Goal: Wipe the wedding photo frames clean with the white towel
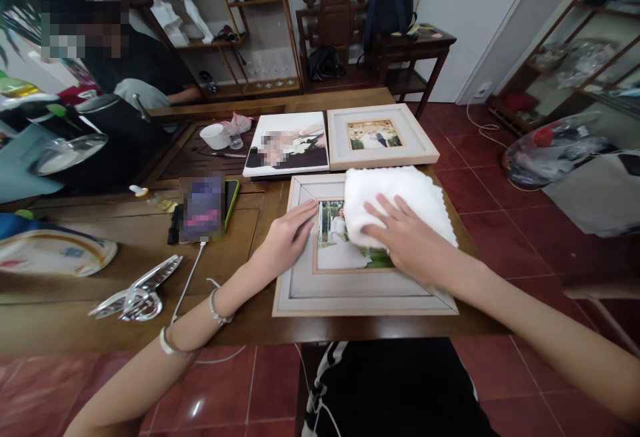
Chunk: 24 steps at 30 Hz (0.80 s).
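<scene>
A pale picture frame (pixel 300 290) lies flat on the wooden table in front of me, holding a photo (pixel 333 254) of a person in a white dress on grass. My left hand (pixel 290 234) rests on the frame's left side, fingers stretched out and close together, with nothing held. A fluffy white cloth (pixel 425 200) with a scalloped edge covers the frame's upper right part. My right hand (pixel 400 234) lies on the cloth with fingers spread, pressing it against the frame. The cloth hides part of the photo and of the frame's border.
Behind the frame lie a second framed photo (pixel 420 144) and a white-topped picture panel (pixel 255 157). To the left are a phone (pixel 231 204), a small dropper bottle (pixel 155 198), a shiny silver clamp-like tool (pixel 143 297) and a black kettle (pixel 117 130). Across the table sits another person (pixel 150 64).
</scene>
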{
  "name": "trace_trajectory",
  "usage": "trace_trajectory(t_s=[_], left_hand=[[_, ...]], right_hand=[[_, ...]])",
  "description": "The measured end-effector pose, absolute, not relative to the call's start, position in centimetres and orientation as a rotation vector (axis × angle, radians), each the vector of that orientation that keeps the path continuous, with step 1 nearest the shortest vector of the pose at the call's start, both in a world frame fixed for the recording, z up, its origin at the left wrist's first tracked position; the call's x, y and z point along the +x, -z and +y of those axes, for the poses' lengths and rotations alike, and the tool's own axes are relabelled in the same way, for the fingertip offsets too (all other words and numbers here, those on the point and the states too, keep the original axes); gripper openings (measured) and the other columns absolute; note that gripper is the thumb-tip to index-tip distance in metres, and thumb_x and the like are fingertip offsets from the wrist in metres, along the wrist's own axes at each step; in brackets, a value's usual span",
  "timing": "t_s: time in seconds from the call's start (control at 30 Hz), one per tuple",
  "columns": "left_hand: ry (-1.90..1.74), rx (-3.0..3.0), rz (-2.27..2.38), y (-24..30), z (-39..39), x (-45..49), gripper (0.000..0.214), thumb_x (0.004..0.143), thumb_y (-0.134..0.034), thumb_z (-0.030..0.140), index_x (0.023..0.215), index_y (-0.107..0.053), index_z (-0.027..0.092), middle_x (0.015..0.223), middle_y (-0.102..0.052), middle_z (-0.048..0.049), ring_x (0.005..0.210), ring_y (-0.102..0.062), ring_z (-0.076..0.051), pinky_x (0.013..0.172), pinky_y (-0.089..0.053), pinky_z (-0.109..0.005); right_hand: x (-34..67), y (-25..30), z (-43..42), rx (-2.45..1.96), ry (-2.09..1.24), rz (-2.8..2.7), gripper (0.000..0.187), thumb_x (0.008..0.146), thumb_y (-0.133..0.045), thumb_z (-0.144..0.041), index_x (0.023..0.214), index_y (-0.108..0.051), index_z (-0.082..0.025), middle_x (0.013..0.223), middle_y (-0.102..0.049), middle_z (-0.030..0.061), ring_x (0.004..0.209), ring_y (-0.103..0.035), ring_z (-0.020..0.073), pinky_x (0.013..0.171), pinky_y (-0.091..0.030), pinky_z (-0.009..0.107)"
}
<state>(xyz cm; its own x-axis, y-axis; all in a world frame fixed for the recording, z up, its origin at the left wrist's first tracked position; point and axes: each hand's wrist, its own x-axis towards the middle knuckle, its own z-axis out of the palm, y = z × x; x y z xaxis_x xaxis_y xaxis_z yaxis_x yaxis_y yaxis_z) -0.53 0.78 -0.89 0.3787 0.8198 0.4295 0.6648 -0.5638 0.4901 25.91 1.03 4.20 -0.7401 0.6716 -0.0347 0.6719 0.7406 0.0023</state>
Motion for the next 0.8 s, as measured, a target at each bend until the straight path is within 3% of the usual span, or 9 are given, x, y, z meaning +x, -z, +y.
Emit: trace_trajectory(t_s=[0.17, 0.37, 0.5, 0.63, 0.8], left_hand=[[-0.962, 2.416, 1.321, 1.1, 0.8, -0.5, 0.036, 0.097, -0.043, 0.021, 0.126, -0.062, 0.009, 0.133, -0.061, -0.0167, 0.129, -0.054, -0.025, 0.110, -0.044, -0.047], [-0.968, 2.429, 1.316, 1.2, 0.8, -0.6, 0.036, 0.097, -0.043, 0.021, 0.123, -0.063, 0.006, 0.132, -0.061, -0.0189, 0.128, -0.055, -0.026, 0.109, -0.045, -0.047], [-0.948, 2.438, 1.299, 1.1, 0.9, -0.7, 0.037, 0.097, -0.043, 0.021, 0.125, -0.062, 0.007, 0.133, -0.061, -0.0180, 0.129, -0.054, -0.026, 0.109, -0.045, -0.047], [-0.942, 2.435, 1.289, 1.0, 0.8, -0.7, 0.038, 0.097, -0.043, 0.020, 0.127, -0.061, 0.006, 0.134, -0.060, -0.0190, 0.129, -0.054, -0.026, 0.110, -0.044, -0.047], [-0.935, 2.408, 1.290, 0.9, 0.8, -0.6, 0.037, 0.097, -0.044, 0.020, 0.125, -0.062, 0.006, 0.133, -0.060, -0.0196, 0.129, -0.053, -0.027, 0.110, -0.044, -0.047]], right_hand=[[27.5, -6.2, -5.6, 0.979, 0.338, 2.861, 0.060, 0.068, -0.055, 0.002, 0.123, -0.062, -0.018, 0.148, -0.044, 0.0205, 0.140, -0.030, 0.0440, 0.109, -0.031, 0.066], [27.6, -7.1, -8.9, 0.909, 0.513, 2.919, 0.062, 0.066, -0.052, 0.002, 0.123, -0.060, -0.023, 0.150, -0.044, 0.0153, 0.140, -0.034, 0.0380, 0.109, -0.039, 0.059], [26.8, -5.0, -6.1, 1.095, 0.397, 2.978, 0.065, 0.065, -0.048, 0.006, 0.126, -0.057, -0.017, 0.152, -0.039, 0.0188, 0.144, -0.022, 0.0383, 0.113, -0.031, 0.061], [26.7, -3.4, -1.1, 1.307, 0.112, 3.041, 0.059, 0.070, -0.050, 0.003, 0.127, -0.054, -0.010, 0.154, -0.032, 0.0248, 0.145, -0.019, 0.0403, 0.115, -0.027, 0.060], [26.0, -3.5, 4.7, 1.376, -0.105, 2.980, 0.068, 0.070, -0.049, 0.004, 0.136, -0.048, -0.011, 0.156, -0.030, 0.0206, 0.145, -0.016, 0.0412, 0.115, -0.024, 0.061]])
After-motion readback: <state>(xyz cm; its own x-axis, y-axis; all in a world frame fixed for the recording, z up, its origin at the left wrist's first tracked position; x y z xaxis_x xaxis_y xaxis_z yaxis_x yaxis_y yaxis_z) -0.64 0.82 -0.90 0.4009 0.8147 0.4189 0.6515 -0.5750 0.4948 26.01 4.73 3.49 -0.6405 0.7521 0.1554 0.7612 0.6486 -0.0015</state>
